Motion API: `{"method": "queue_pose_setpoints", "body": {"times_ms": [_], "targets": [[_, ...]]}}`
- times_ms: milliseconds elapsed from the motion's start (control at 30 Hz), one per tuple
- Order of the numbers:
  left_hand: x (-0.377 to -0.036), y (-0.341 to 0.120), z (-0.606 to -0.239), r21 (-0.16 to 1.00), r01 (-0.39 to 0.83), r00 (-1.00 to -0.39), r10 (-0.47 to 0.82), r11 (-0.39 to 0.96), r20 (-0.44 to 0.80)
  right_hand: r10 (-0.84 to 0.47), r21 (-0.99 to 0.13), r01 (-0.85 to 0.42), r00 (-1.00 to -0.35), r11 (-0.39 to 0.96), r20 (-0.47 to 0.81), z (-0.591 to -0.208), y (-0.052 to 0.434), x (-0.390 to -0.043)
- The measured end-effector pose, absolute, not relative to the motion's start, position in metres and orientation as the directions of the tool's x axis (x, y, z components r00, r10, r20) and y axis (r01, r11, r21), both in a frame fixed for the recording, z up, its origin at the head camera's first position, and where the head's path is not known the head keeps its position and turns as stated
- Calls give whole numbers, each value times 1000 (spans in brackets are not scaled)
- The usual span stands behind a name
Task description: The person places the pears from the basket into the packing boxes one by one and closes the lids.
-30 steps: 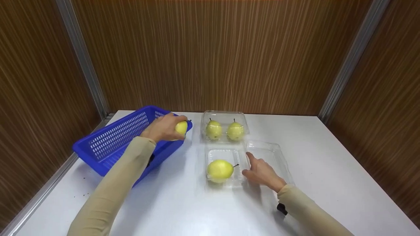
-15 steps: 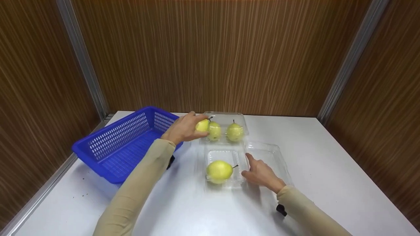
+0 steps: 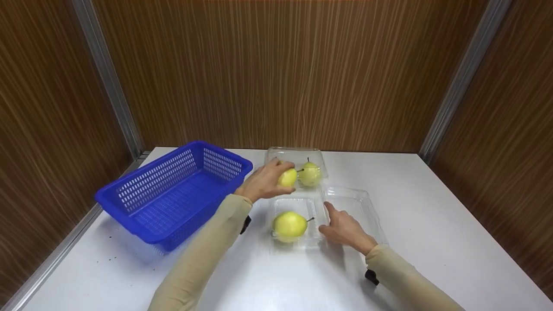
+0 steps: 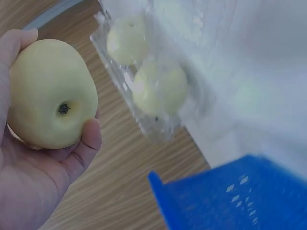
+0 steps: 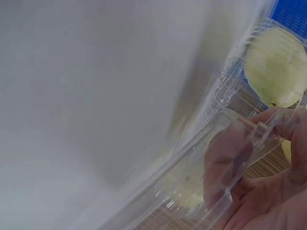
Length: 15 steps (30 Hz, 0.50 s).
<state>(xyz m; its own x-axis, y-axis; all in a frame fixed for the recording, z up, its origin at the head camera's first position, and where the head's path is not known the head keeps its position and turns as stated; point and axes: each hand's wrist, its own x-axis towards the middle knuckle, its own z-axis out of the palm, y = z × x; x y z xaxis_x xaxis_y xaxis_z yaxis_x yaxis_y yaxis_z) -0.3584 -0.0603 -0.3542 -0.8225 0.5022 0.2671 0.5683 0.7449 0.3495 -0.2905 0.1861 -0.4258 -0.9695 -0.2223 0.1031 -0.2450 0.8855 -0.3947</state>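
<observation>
My left hand (image 3: 271, 180) grips a yellow pear (image 3: 288, 177), also seen in the left wrist view as the pear (image 4: 50, 93) cupped in the palm. It hovers in front of a closed clear clamshell (image 3: 298, 154) that holds two pears; one pear (image 3: 310, 174) shows, the other is hidden behind my hand. An open clear clamshell (image 3: 298, 202) lies nearer to me with one pear (image 3: 288, 224) in its front left cell. My right hand (image 3: 341, 225) rests on this clamshell at the fold beside its lid (image 3: 358, 203), index finger straight. In the right wrist view its fingers (image 5: 225, 163) show through the plastic.
A blue perforated basket (image 3: 142, 190) stands at the left of the white table (image 3: 432, 233), and no pear shows in it. Wood-patterned walls close in the back and both sides. The table's right half is bare.
My left hand has carried the pear rightward from over the basket's rim to the front of the closed clamshell. The right hand has stayed on the open clamshell.
</observation>
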Motion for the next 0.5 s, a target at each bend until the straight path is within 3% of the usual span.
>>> {"method": "queue_pose_setpoints", "body": {"times_ms": [300, 500], "targets": [[-357, -42, -374, 328, 590, -802, 581, 738, 137, -214, -413, -234, -972, 880, 94, -426, 185, -292], [-358, -34, -390, 326, 549, -827, 556, 770, 81, -216, -405, -238, -971, 883, 101, -427, 184, -292]]}}
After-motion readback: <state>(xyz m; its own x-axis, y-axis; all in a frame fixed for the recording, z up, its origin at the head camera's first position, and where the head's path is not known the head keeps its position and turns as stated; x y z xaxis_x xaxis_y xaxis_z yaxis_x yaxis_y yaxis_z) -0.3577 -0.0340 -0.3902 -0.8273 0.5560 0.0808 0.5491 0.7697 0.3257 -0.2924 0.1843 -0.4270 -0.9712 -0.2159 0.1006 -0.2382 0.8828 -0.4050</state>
